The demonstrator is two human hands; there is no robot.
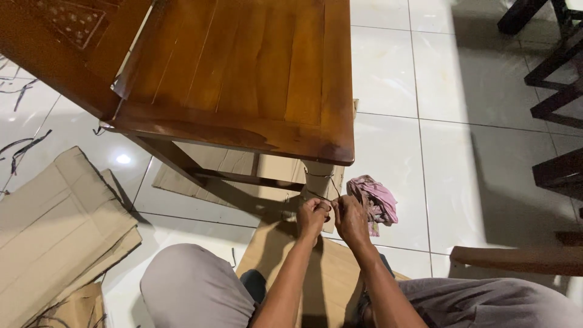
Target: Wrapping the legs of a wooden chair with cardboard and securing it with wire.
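Both hands work at the paper-wrapped front leg [318, 176] of the wooden chair [243, 73]: left hand [312, 217] and right hand [350, 218] pinch a thin string [322, 195] in closed fingers. Wrapping is on, the tie looks unfinished. A pink rag [378, 200] lies just right.

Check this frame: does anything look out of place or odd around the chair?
Yes. One front chair leg is wrapped in pale cardboard tied with string, unlike the bare dark wood elsewhere. Both hands, left hand and right hand, are at that string. A crumpled pink rag lies on the floor tiles.
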